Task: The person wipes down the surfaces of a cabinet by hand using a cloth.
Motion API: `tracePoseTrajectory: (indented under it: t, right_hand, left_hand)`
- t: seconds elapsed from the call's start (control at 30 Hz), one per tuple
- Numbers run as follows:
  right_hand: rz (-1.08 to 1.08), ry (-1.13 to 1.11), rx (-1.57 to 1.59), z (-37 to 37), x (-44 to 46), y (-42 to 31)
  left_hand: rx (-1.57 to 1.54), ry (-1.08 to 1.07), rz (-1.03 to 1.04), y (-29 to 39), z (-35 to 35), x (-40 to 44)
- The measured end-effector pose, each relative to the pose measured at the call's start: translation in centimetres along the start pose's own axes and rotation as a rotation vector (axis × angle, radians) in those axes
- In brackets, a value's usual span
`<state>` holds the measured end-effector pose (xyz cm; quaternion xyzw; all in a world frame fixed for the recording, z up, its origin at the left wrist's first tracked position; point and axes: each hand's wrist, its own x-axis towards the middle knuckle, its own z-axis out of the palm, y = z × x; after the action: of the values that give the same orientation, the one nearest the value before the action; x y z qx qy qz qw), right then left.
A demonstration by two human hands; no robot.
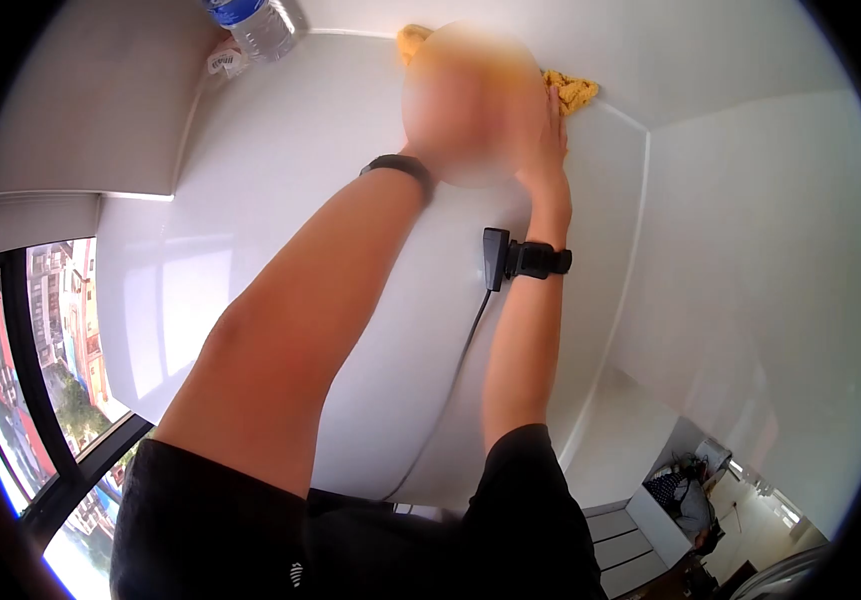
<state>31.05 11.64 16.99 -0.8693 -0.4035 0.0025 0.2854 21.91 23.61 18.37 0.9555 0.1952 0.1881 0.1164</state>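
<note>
A yellow, fluffy cloth [572, 92] lies at the far end of the white surface, partly behind a round blurred patch. My right hand [547, 150] rests at the cloth's right part, its visible fingers stretched out along it. My left hand [450, 110] is reached out beside it, inside the blur, so its fingers and anything they hold are hidden. Another bit of the same yellow shows at the blur's upper left. A dark band circles my left wrist. Strapped to my right wrist is a black device [495, 260] with a cable trailing toward me.
At the upper left, a clear plastic bottle [262, 32] with a blue label stands near a small crumpled wrapper [227, 60]. White walls bound the white surface [390, 300]. A dark-framed window [65, 350] is at left. Lower right, a box [655, 530] stands near dark items.
</note>
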Motion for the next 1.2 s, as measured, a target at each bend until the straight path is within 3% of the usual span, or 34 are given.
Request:
tracePoseTrajectory:
  t: [0.17, 0.4, 0.5, 0.57, 0.83, 0.97, 1.03, 1.13, 1.2]
  right_hand:
    - [0.054, -0.020, -0.018, 0.7, 2.4, -0.6]
    - [-0.019, 0.162, -0.182, 3.0, 1.2, 1.5]
    - [-0.056, 0.200, -0.287, 3.3, 1.3, 1.9]
    - [-0.062, 0.187, -0.376, 2.7, -1.2, 1.7]
    - [-0.034, 0.074, -0.423, 1.0, -20.7, -0.3]
    - [0.008, 0.010, -0.354, 2.0, -28.7, -0.8]
    - [0.018, 0.003, -0.323, 2.0, -29.3, -0.4]
    - [-0.022, 0.091, -0.249, 1.4, -23.8, 6.0]
    - [-0.053, 0.135, -0.263, 1.9, -21.2, 7.5]
  left_hand:
    - [0.012, 0.095, 0.021, -2.0, 1.5, 0.9]
    - [0.031, -0.005, 0.064, -1.7, 2.5, 1.2]
    - [0.220, -0.083, 0.295, -3.0, 1.8, 1.9]
    - [0.137, -0.124, 0.304, -3.8, 4.1, 1.1]
    - [-0.009, -0.312, 0.535, 1.4, 3.6, -15.1]
    - [0.180, -0.392, 0.529, 4.2, 2.4, -24.6]
    - [0.155, -0.419, 0.514, 4.3, 2.0, -24.1]
    - [0.061, -0.391, 0.508, 6.3, 5.7, -17.8]
    - [-0.008, -0.286, 0.462, 6.1, 7.8, -16.1]
